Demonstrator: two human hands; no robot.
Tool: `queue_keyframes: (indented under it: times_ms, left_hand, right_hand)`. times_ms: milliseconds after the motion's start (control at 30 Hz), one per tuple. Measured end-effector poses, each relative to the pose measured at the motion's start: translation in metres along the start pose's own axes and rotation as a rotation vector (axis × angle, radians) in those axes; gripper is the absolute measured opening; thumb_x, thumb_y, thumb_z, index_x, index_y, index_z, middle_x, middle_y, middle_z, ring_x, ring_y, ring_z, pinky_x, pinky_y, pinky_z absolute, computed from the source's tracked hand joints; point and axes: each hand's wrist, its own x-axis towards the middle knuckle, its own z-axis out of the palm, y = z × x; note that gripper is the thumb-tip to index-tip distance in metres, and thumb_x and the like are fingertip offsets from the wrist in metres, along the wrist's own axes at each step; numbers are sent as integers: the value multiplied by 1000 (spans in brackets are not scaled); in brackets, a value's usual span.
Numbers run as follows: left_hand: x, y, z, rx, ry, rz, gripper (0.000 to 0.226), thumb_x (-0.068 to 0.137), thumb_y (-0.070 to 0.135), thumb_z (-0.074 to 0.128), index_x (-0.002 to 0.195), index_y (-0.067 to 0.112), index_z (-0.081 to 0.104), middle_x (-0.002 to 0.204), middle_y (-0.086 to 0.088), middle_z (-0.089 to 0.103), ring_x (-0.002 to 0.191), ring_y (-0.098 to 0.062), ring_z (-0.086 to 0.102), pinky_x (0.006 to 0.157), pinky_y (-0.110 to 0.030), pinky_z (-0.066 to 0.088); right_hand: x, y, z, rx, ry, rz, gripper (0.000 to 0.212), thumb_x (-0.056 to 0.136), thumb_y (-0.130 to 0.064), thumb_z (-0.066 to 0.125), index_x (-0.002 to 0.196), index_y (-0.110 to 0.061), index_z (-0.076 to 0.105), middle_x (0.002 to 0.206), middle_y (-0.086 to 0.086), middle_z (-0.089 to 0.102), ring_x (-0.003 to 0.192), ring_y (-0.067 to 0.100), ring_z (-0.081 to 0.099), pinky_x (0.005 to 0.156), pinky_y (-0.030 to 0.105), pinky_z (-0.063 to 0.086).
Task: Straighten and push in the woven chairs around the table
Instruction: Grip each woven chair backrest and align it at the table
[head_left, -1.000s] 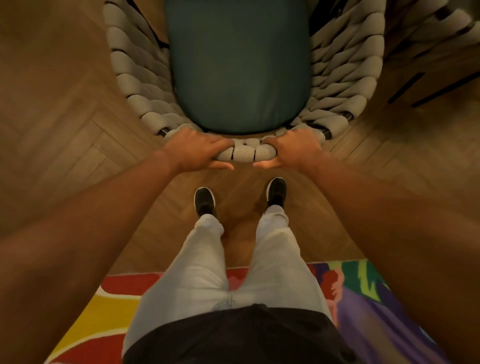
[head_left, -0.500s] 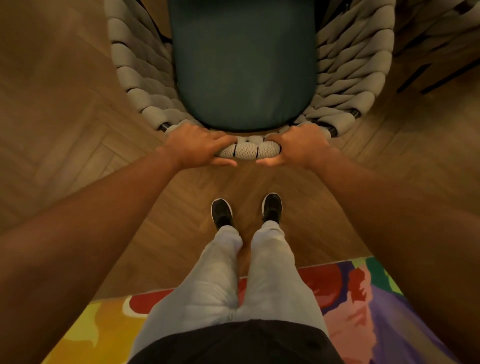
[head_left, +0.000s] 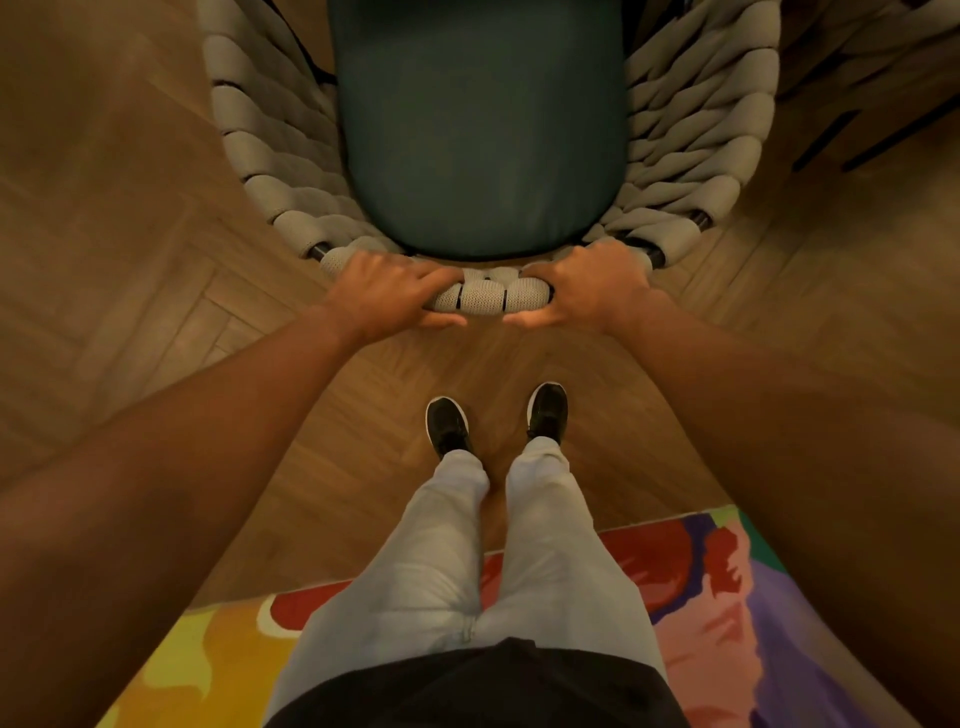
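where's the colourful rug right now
In the head view the rug lies along the bottom edge on the wood floor, behind the person's black shoes.

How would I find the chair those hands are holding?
Look up from the colourful rug across the wooden floor to the grey woven chair. The left hand and right hand grip its back rim. Only it has a dark green cushion.

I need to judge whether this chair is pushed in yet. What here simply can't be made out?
Head view only:
- The table: cut off by the top edge, so the gap to the woven chair is unknown.
- Chair legs: hidden beneath the green cushion.
- Fingertips of left hand and right hand: curled behind the backrest.
- Neighbouring chair: dark, cropped top right.
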Motion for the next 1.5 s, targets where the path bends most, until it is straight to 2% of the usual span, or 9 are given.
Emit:
queue_keyframes:
  times_ms: [400,600,767,867,967,1067,1133,1267,1500]
  left_hand:
    - [-22,23,9,10,43,-5,77,94,78,21,135,21,53,119,-5,71,86,-29,72,55,-33,52]
    - [-20,19,6,33,52,28,67,95,73,37,130,20,57,110,-3,74,74,-26,73,50,-24,33]
    - [-21,20,7,21,-35,-28,75,94,79,23,136,24,53,117,-1,71,84,-25,72,53,-26,37]
    - [-22,24,5,-16,-65,-63,82,91,82,19,141,24,48,125,-3,68,96,-27,70,62,-35,53]
    - [-22,31,-3,-107,-68,-144,89,86,86,23,147,25,41,130,-5,65,107,-27,67,77,-41,55]
    - [-17,44,-15,-214,-70,-198,91,84,87,29,151,25,36,141,-6,58,122,-26,60,91,-43,52]
    - [-9,54,-22,-259,-55,-187,92,85,85,30,151,23,36,144,-7,56,126,-26,57,96,-42,50]
    - [17,78,-27,-370,-91,-199,92,86,84,34,156,24,28,154,-6,45,137,-25,47,107,-43,44]
    - [96,120,-32,-579,-73,-227,98,84,87,23,160,26,14,162,-6,33,145,-25,37,116,-46,38]
  right_hand:
    - [-8,-1,12,-46,6,-95,112,63,-98,2,133,-33,61,75,-2,64,67,17,60,65,34,55]
    - [-6,4,14,-64,22,-102,107,67,-96,3,131,-34,62,74,-3,66,67,16,62,64,32,54]
    - [-8,-1,15,-20,5,-60,109,62,-98,1,130,-37,61,82,-4,69,71,16,64,61,31,53]
    - [-14,-6,20,-32,47,-23,109,62,-97,3,131,-35,59,93,-2,71,81,19,66,64,32,48]
    - [-23,-11,19,-15,54,0,95,76,-93,16,137,-32,55,117,1,70,107,23,65,87,38,48]
    - [-43,-11,11,85,7,38,91,85,-85,11,148,-29,47,149,3,52,136,24,47,113,44,32]
    - [-57,-3,7,132,22,93,83,92,-78,14,154,-29,38,163,3,32,150,25,28,122,46,19]
    - [-79,29,4,235,154,266,64,103,-61,31,156,-27,34,168,5,19,154,27,16,124,47,13]
    - [-74,111,-9,424,324,509,71,103,-53,43,161,-21,18,168,8,13,152,30,21,119,54,29]
